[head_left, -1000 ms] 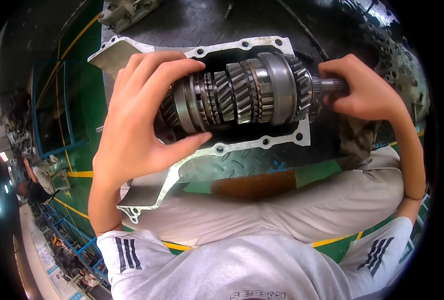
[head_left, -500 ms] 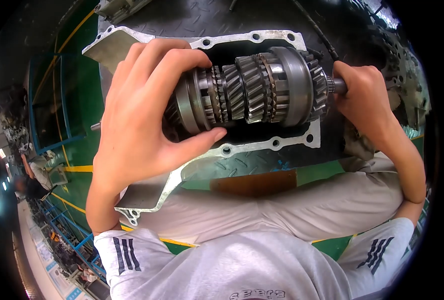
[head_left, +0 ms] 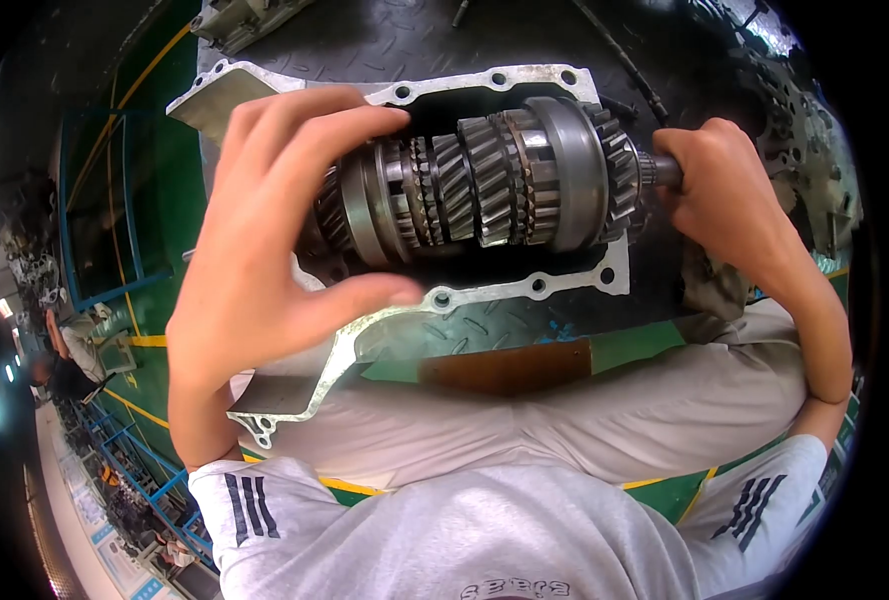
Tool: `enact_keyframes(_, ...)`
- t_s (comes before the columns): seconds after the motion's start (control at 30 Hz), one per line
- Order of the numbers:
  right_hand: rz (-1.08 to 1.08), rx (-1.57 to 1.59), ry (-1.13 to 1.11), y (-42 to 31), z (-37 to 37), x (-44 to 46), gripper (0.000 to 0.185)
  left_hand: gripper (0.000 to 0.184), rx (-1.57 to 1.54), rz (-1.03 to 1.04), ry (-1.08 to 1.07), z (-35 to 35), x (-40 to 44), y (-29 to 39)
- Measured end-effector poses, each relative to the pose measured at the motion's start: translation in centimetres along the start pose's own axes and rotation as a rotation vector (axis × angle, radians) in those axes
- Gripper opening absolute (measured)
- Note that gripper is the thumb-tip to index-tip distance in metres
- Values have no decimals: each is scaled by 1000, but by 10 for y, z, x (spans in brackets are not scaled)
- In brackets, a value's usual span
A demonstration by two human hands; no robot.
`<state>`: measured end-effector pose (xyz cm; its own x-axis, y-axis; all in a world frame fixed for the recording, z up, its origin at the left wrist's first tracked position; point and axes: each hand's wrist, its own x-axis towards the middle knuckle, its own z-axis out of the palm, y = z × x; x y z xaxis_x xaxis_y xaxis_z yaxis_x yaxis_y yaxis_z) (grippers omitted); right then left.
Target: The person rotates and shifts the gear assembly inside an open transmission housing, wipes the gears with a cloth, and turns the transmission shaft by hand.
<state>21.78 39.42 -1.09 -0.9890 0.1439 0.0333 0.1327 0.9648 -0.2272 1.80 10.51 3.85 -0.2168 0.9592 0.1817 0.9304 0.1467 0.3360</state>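
A gear shaft assembly (head_left: 495, 180) with several helical gears and smooth steel rings lies lengthwise inside an open metal gearbox housing (head_left: 485, 292). My right hand (head_left: 720, 185) is closed around the bare shaft end (head_left: 668, 172) that sticks out at the right. Around the left part of the gears, my left hand (head_left: 255, 235) is open, fingers over the far side and thumb near the housing's close rim. A gap shows between thumb and gears; whether the hidden fingers touch anything I cannot tell.
The housing rests on a dark tread-plate bench top (head_left: 395, 40). A thin rod (head_left: 620, 55) lies behind it, a metal casting (head_left: 250, 22) at the back left, and more metal parts (head_left: 815, 170) at the right. A person (head_left: 70, 350) is in the far left background.
The gear shaft assembly and housing have shifted slightly left. My left hand has moved left and its fingers and thumb have spread away from the gears. My right hand keeps its grip.
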Motion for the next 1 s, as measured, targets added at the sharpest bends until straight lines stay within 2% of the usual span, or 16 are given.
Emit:
enact_keyframes(0.07, 2, 6, -35, 3, -6, 1, 14, 98, 29, -15, 17, -13, -10, -4)
enact_keyframes(0.1, -32, 119, -93, 7, -12, 3, 15, 97, 26, -60, 35, -17, -17, -5)
enact_keyframes(0.17, -43, 288, -204, 18, -18, 4, 19, 83, -53, -193, 72, -22, -26, -4)
enact_keyframes(0.2, -20, 342, -253, 23, -20, 4, 22, 83, -56, -193, 68, -23, -33, -6)
enact_keyframes(0.27, 76, 405, -398, 33, -29, 21, 25, 69, -91, -373, 54, -21, -47, -15)
enact_keyframes(0.3, 84, 394, -623, 36, -32, 33, 27, 69, -93, -371, 55, -19, -48, -16)
enact_keyframes(0.33, 90, 381, -849, 34, -33, 41, 30, 61, -120, -416, 31, -18, -50, -17)
enact_keyframes(0.37, 90, 383, -852, 29, -33, 43, 30, 53, -148, -462, 5, -17, -51, -17)
enact_keyframes(0.43, 332, 294, -932, 19, -34, 50, 35, 48, -162, -443, -13, -19, -49, -17)
enact_keyframes(0.5, 397, 254, -930, 14, -32, 39, 30, 38, -189, -399, -43, -20, -46, -18)
enact_keyframes(0.53, 273, 234, -608, 14, -24, 22, 26, 38, -189, -400, -39, -20, -46, -19)
enact_keyframes(0.63, 159, 218, -249, 5, -17, 4, 15, 35, -161, -402, -64, -21, -48, -20)
enact_keyframes(0.87, 160, 70, -154, 2, -6, 0, 18, 33, -154, -409, -60, -19, -48, -19)
enact_keyframes(0.93, 59, 51, -33, 6, -1, -3, 18, 33, -149, -426, -79, -20, -49, -20)
enact_keyframes(1.0, 36, 17, -27, 14, 3, -4, 19, 33, -149, -373, -17, -17, -52, -24)
